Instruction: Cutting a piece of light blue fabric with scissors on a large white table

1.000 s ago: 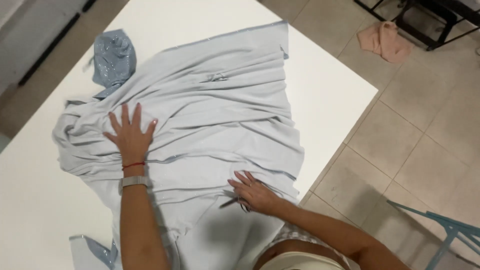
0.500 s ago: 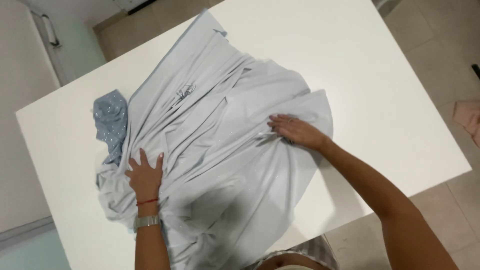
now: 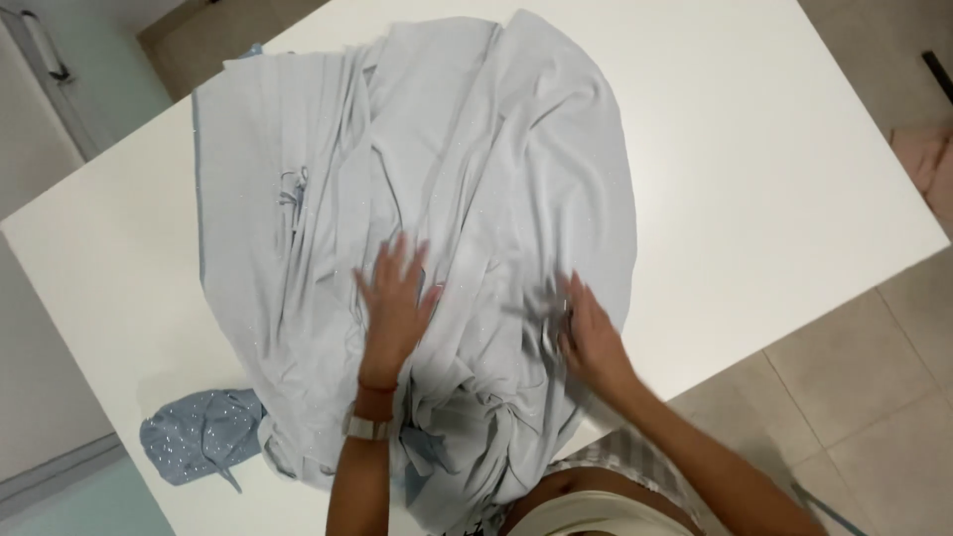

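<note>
A large pale grey garment [image 3: 447,199] lies spread and wrinkled over a white table [image 3: 774,169]. My left hand [image 3: 397,298] rests flat on the cloth near its middle, fingers apart, a watch and a red band on the wrist. My right hand [image 3: 591,333] presses on the cloth near its right lower edge, blurred by motion. A darker blue sparkly part of the fabric [image 3: 204,435] sticks out at the lower left of the table.
The table's near edge runs diagonally at the lower right, with tiled floor [image 3: 854,397] beyond it. A pinkish cloth [image 3: 928,164] lies on the floor at the far right. A white cabinet with a handle [image 3: 45,50] stands at the upper left.
The view has swung round, so the garment now lies turned and spread wider. Both hands have come closer together on the near part of the cloth.
</note>
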